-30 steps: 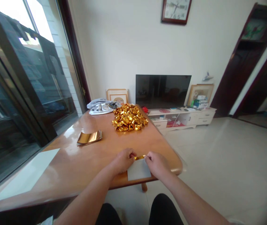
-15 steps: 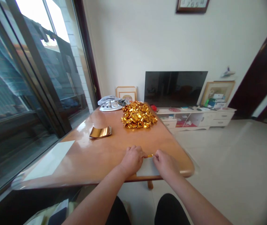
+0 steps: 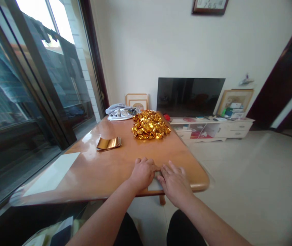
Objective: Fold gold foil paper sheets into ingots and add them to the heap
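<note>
A sheet of foil paper [image 3: 154, 185] lies pale side up at the table's front edge, mostly covered by my hands. My left hand [image 3: 143, 175] is closed at its left and far side, fingers bent and one digit reaching right along the far edge. My right hand [image 3: 176, 184] lies flat over the sheet's right part, fingers stretched and somewhat apart, their tips close to the left hand's. The gold strip at the far edge is hidden under the fingers. Left of them rests a small stack of gold foil sheets [image 3: 108, 143], slightly curled.
Folded shiny gold foil pieces [image 3: 151, 125] are heaped at the table's far end, beside a pile of cloth [image 3: 122, 112]. A white sheet [image 3: 55, 172] lies at the left. The wooden table's [image 3: 105, 174] rounded right corner is near my right hand. A television [image 3: 190, 96] stands beyond.
My right hand has gone from a closed grip at the gold strip to lying flat, shifted slightly left. The strip is now covered. My left hand has stayed nearly in place.
</note>
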A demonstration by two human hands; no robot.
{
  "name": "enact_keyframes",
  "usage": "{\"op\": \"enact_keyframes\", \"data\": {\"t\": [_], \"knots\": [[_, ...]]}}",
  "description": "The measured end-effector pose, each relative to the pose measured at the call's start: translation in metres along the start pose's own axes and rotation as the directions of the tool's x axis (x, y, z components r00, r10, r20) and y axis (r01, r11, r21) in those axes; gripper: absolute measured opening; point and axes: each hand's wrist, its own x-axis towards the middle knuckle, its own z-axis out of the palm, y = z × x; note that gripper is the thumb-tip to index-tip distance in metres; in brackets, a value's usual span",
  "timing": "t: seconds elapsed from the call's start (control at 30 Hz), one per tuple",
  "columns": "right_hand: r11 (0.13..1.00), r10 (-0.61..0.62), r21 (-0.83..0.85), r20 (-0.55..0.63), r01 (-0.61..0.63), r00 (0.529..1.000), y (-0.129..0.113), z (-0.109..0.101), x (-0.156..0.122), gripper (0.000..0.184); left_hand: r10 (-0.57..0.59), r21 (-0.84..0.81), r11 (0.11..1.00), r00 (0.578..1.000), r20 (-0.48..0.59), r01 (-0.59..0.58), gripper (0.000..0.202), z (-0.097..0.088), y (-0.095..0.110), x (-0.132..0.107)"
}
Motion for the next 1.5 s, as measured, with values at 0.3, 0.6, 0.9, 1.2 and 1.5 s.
{"op": "enact_keyframes", "data": {"t": [0.3,0.6,0.9,1.2,1.5], "knots": [[1.0,0.027,-0.01,0.053,-0.026,0.998,0.005,0.0,-0.006,0.056,0.015,-0.049,0.999,0.999,-0.042,-0.017,0.037,-0.003,-0.011,-0.018],[0.999,0.029,0.012,0.068,-0.03,0.997,0.004,-0.002,-0.006,0.061,0.012,-0.006,1.0,0.996,-0.088,-0.012,0.032,-0.014,-0.019,-0.038],[0.998,0.045,0.04,0.099,-0.049,0.994,0.003,-0.003,-0.006,0.065,-0.015,-0.055,0.998,0.986,-0.164,0.006,0.027,-0.01,-0.019,-0.048],[0.997,0.045,0.059,0.13,-0.053,0.99,0.006,-0.001,-0.007,0.066,0.002,-0.025,1.0,0.996,-0.089,-0.005,0.031,-0.013,0.001,-0.043],[0.986,-0.031,0.169,0.121,0.01,0.992,0.024,-0.009,-0.007,0.059,0.019,-0.023,1.0,0.999,-0.032,-0.02,0.029,-0.021,-0.005,-0.041]]}}
